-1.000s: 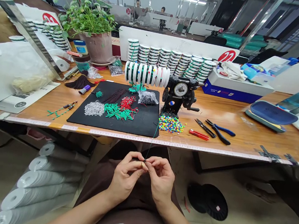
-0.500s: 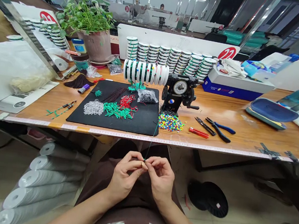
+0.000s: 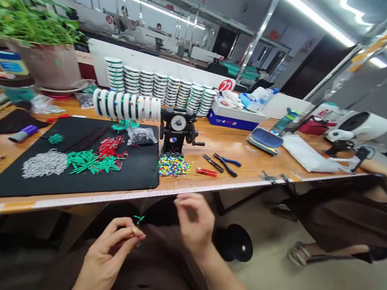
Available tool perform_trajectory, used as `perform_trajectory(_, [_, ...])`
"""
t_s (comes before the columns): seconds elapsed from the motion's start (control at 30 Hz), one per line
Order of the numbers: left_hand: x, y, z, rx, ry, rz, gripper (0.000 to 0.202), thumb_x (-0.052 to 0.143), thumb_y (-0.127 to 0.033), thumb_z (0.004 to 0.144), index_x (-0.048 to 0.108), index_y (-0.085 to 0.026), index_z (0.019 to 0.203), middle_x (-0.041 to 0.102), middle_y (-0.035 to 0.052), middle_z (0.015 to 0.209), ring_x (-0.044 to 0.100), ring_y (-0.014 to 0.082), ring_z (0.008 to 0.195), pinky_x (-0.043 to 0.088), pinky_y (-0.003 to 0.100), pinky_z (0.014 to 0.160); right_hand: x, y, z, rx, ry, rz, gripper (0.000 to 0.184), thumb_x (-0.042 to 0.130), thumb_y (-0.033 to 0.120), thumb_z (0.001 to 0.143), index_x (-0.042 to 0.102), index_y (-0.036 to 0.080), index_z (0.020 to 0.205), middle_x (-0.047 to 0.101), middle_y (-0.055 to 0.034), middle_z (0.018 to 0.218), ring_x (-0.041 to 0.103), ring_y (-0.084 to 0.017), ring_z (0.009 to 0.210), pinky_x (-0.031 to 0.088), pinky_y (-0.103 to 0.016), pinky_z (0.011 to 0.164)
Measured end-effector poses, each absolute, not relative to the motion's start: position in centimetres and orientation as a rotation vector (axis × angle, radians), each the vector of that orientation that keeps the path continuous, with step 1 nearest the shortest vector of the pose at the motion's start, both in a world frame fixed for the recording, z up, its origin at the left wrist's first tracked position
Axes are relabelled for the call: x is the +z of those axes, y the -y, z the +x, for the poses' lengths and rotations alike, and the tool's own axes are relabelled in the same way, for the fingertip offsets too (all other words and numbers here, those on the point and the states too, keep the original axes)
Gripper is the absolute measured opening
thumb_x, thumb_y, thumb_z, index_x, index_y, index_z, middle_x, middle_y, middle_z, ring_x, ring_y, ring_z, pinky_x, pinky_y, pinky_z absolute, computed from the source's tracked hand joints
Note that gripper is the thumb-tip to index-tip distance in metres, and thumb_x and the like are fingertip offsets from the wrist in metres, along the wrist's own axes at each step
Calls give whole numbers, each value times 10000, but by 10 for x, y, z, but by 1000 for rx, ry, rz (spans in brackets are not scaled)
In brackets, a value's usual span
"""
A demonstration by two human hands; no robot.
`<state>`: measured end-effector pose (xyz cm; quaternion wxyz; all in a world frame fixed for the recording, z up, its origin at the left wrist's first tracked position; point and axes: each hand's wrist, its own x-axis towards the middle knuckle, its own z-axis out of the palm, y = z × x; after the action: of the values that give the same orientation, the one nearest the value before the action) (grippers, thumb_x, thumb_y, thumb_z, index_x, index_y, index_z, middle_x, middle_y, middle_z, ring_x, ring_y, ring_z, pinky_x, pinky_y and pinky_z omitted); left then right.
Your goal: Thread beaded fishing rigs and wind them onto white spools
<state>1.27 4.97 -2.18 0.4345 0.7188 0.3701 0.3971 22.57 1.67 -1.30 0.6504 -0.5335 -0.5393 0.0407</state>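
Below the table edge, my left hand (image 3: 109,252) is closed in a pinch, thumb against forefinger. A small branching green piece (image 3: 138,219) sticks up just above these fingertips, and a thin dark green thread (image 3: 154,180) runs up from it past the mat edge. To the right and higher, my right hand (image 3: 197,225) is apart from the left, its thumb and fingertips drawn together. What lies between them, if anything, is too small to make out. Closest to the right hand on the table are a pile of coloured beads (image 3: 174,166) and a red-handled tool (image 3: 206,172).
A black mat (image 3: 137,166) bears green tubes (image 3: 88,162), silvery pieces (image 3: 45,164) and red pieces (image 3: 110,146). Behind it stand a crank winder (image 3: 177,131) with white spools (image 3: 128,105). Pliers (image 3: 226,164) lie to the right. Another person's arm (image 3: 384,171) shows at far right.
My hands have come apart: the right moved rightward and up, the left lower and to the left in view. The view has swung right and tilted. The green piece now shows clearly.
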Motion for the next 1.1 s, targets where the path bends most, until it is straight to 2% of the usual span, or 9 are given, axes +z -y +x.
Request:
perform_trajectory(0.1, [-25,-54,10,938,-904,1772,157,664,-362,893,732,-227,849,683,17,893,703,140,804,548,136,745,1,-30,309,-421,1187,-1520,49,562,222,961,604,211,983,665,-119,1042,636,-256,1037,513,-426,929])
perform_trajectory(0.17, [-25,-57,9,929,-888,1786,146,655,-356,902,727,-232,877,706,15,893,710,149,820,551,150,763,4,-39,366,-528,1247,-1881,108,520,284,963,587,200,981,616,-163,1128,576,-300,1118,466,-480,982])
perform_trajectory(0.27, [-22,-60,8,999,-862,1883,83,684,-309,883,737,-246,898,723,15,910,702,159,839,553,179,768,2,-52,429,-411,1410,-1991,132,603,318,866,585,189,884,615,-191,1100,562,-343,1096,457,-504,969])
perform_trajectory(0.47, [-10,-58,8,1121,-786,1920,100,674,-209,885,754,-267,867,746,24,843,666,217,1025,520,298,918,-2,-65,462,-125,1720,-1944,265,580,417,804,473,248,631,560,-65,736,560,-251,721,496,-406,751])
perform_trajectory(0.6, [-3,-51,12,980,-839,1514,156,653,-311,917,725,-208,822,749,77,955,686,239,1028,537,259,753,-2,-52,435,-204,1417,-1868,278,520,429,840,452,246,642,547,-86,808,565,-259,771,494,-428,773])
perform_trajectory(0.67, [-3,-48,15,928,-812,1287,191,694,-368,888,710,-190,820,740,78,906,700,231,962,521,234,679,-1,-36,402,35,1152,-1678,306,512,453,879,501,228,672,595,-96,896,600,-244,813,517,-390,764])
perform_trajectory(0.77, [-4,-43,20,904,-762,1003,249,783,-409,805,699,-175,817,717,60,828,698,217,901,513,220,659,2,-5,333,801,974,-1327,305,539,470,896,599,200,766,669,-98,1019,647,-220,815,540,-347,749])
perform_trajectory(0.87, [-8,-40,21,900,-775,907,287,812,-421,771,693,-166,828,710,56,812,680,188,835,504,217,650,2,21,266,1300,1081,-1207,288,572,422,912,702,170,962,696,-94,962,651,-230,878,523,-323,786])
perform_trajectory(1.1, [-11,-39,16,938,-848,1481,212,625,-361,933,691,-172,862,682,58,870,619,161,774,503,254,689,-11,37,209,1301,1423,-1286,340,437,421,1013,666,187,917,636,-54,911,593,-206,858,456,-307,777])
